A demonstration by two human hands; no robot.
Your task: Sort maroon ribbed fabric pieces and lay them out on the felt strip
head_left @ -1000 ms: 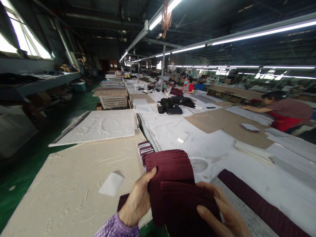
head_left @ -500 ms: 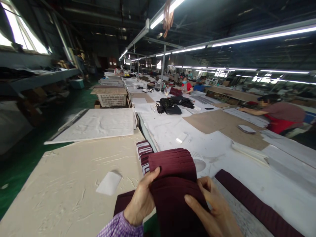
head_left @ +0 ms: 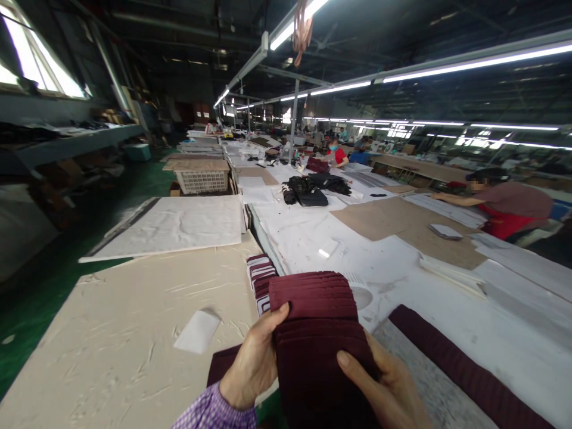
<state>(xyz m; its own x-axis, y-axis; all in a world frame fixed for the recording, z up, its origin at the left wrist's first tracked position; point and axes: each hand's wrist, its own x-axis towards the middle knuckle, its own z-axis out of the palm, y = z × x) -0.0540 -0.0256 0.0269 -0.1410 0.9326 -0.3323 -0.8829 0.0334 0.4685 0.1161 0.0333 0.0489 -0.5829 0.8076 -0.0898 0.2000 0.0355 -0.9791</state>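
Nearest, left hand point(head_left: 252, 362) and right hand point(head_left: 388, 381): fingers point(head_left: 379, 354) part-curled, gripping a layered maroon fabric stack point(head_left: 314, 298) from either side, thumbs on its face. Stack sits between the two sets of fingers, stepped edges showing. Just left of left fingers, dark maroon piece point(head_left: 220, 364); farther left, white scrap point(head_left: 197, 332) on cream sheet point(head_left: 111, 333). Right of right fingers, long maroon strip point(head_left: 456, 360). Just past left fingers, maroon-and-white pieces point(head_left: 261, 275). Well beyond fingers, black cloth pile point(head_left: 308, 190) on white worktop point(head_left: 297, 235); off right, co-worker point(head_left: 513, 205) bent forward.
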